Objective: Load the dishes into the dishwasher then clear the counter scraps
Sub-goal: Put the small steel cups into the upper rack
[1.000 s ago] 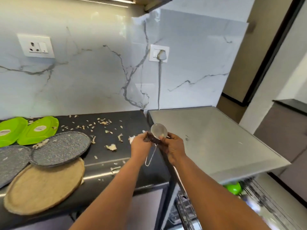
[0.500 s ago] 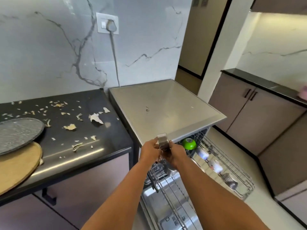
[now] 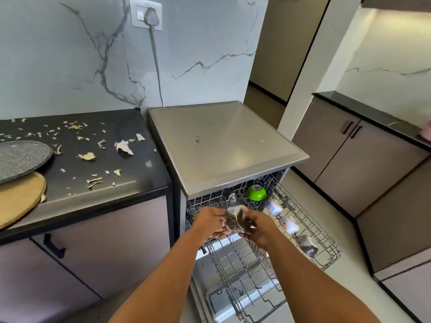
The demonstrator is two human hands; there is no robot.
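While both hands meet over the pulled-out rack (image 3: pixel 310 231) of the dishwasher (image 3: pixel 224 145), a small metal strainer (image 3: pixel 235 217) sits between them, right above the rack's near-left part. It's blurred, so honestly I can't tell which way its long axis or handle points. It looks shiny and silvery, with a pale rounded bowl showing on top. The left hand (image 3: pixel 211 223) and right hand (image 3: pixel 258 229) both have their fingers curled round it from either side, nearly touching each other.

In the rack: a green bowl (image 3: pixel 256 192) upside down at the back, then two white patterned cups (image 3: pixel 289 223) and a dark speckled one along the right side. The counter (image 3: pixel 130 183) on the left has scraps (image 3: pixel 124 147) scattered all over, plus a grey plate (image 3: pixel 18 159) overlapping a tan plate (image 3: pixel 18 201) at the left edge.
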